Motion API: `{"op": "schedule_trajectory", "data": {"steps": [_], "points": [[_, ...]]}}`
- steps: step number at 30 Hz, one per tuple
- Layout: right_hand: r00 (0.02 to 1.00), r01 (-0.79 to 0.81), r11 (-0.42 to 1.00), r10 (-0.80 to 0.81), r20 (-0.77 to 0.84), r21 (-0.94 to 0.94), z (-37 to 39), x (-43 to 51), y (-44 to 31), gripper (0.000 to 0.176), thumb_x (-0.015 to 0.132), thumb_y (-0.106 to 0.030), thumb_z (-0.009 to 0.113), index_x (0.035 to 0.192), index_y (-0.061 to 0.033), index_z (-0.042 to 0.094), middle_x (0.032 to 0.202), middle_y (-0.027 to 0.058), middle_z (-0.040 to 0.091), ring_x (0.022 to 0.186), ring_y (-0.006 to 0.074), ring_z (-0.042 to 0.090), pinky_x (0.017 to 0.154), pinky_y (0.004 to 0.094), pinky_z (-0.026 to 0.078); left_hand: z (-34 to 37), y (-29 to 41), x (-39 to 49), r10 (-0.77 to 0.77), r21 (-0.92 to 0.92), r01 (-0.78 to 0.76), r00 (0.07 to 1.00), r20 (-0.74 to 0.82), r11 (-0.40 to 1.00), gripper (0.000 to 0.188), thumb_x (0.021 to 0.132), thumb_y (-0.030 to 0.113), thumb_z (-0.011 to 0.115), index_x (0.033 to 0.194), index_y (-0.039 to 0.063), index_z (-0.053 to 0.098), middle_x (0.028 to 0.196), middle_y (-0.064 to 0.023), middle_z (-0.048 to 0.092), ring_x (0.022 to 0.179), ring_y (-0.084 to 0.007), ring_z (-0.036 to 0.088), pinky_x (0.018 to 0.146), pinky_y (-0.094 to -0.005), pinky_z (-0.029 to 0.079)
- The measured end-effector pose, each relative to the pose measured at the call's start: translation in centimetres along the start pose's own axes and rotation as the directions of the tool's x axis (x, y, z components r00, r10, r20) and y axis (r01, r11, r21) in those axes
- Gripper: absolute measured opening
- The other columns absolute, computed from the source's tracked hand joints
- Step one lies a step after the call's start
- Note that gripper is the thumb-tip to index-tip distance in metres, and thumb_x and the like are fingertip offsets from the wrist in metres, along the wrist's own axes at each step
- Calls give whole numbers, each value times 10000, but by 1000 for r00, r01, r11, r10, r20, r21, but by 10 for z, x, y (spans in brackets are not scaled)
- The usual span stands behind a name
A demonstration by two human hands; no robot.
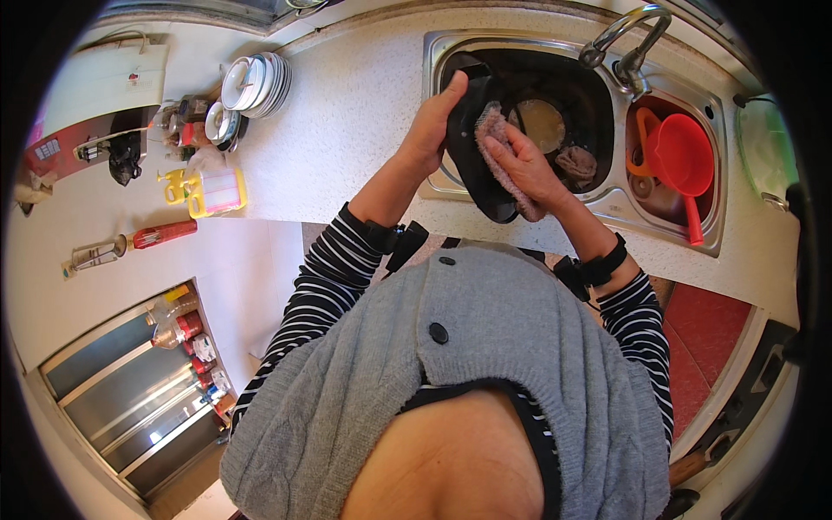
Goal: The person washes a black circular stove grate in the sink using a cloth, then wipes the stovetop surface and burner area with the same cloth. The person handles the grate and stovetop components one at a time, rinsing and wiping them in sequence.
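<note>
My left hand (434, 127) grips the rim of a dark pan or bowl (469, 149), tilted on its side over the left edge of the sink (429, 65). In my right hand (523, 166) a pinkish cloth (494, 140) is bunched against the dark vessel. Behind my right hand, a round thing with cloudy yellowish liquid (538, 125) shows in the dark left basin, and a crumpled brownish cloth (576, 165) lies beside it. The far side of the vessel is hidden.
A chrome faucet (640, 29) arches between the basins. The right basin holds a red ladle-shaped scoop (682, 156) and an orange-handled thing (643, 140). Stacked plates (270, 84), small bowls (222, 123) and yellow-capped pump bottles (218, 192) stand at the left. A green-rimmed container (767, 153) is far right.
</note>
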State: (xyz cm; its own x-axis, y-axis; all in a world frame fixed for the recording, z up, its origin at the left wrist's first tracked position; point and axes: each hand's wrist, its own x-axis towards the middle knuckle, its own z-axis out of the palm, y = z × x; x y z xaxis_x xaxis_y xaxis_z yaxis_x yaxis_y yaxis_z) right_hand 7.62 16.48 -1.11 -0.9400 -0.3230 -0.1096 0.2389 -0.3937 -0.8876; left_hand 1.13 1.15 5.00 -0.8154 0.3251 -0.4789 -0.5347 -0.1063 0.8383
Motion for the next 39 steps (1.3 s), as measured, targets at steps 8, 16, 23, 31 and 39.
{"op": "schedule_trajectory", "data": {"steps": [8, 16, 23, 31, 39], "points": [[1000, 2, 988, 0, 14, -152, -10, 6, 14, 275, 961, -235, 532, 1147, -33, 544, 1007, 7, 563, 936, 70, 489, 848, 233, 413, -5, -2, -10, 87, -217, -74, 995, 53, 973, 516, 976, 444, 398, 1229, 10, 521, 1150, -120, 619, 1031, -230, 605, 925, -357, 480], [775, 505, 531, -625, 87, -680, 3, 14, -27, 256, 883, -183, 601, 1064, -4, 567, 1066, 115, 469, 985, 245, 496, 853, 293, 407, -3, 1, -10, 191, -277, -155, 976, 108, 948, 616, 983, 494, 292, 1311, -7, 437, 1294, -142, 520, 1174, -245, 522, 1019, -373, 413], [805, 571, 413, -453, 383, -710, -14, 6, -39, 293, 737, -15, 633, 1019, -92, 654, 937, 81, 561, 919, 300, 538, 802, 361, 470, -13, 11, -9, 213, -316, -165, 969, 123, 934, 681, 966, 539, 273, 1270, -47, 442, 1197, -187, 568, 1111, -289, 563, 945, -430, 483], [833, 398, 916, -383, -400, -49, -55, 16, -56, 303, 938, -143, 551, 1215, -61, 462, 1177, 40, 530, 1120, 132, 488, 966, 280, 395, -17, 14, -17, 220, -257, -186, 969, 109, 948, 708, 972, 533, 229, 1340, -57, 364, 1282, -228, 501, 1206, -333, 489, 1021, -467, 405], [568, 514, 245, -815, 112, -822, -19, 91, -48, 233, 873, -126, 592, 1100, -78, 574, 1040, 88, 596, 979, 257, 568, 833, 320, 458, -2, 8, -30, 170, -86, -158, 973, 156, 984, 695, 957, 556, 295, 1230, -57, 476, 1062, -170, 622, 887, -250, 644, 817, -361, 532]]}}
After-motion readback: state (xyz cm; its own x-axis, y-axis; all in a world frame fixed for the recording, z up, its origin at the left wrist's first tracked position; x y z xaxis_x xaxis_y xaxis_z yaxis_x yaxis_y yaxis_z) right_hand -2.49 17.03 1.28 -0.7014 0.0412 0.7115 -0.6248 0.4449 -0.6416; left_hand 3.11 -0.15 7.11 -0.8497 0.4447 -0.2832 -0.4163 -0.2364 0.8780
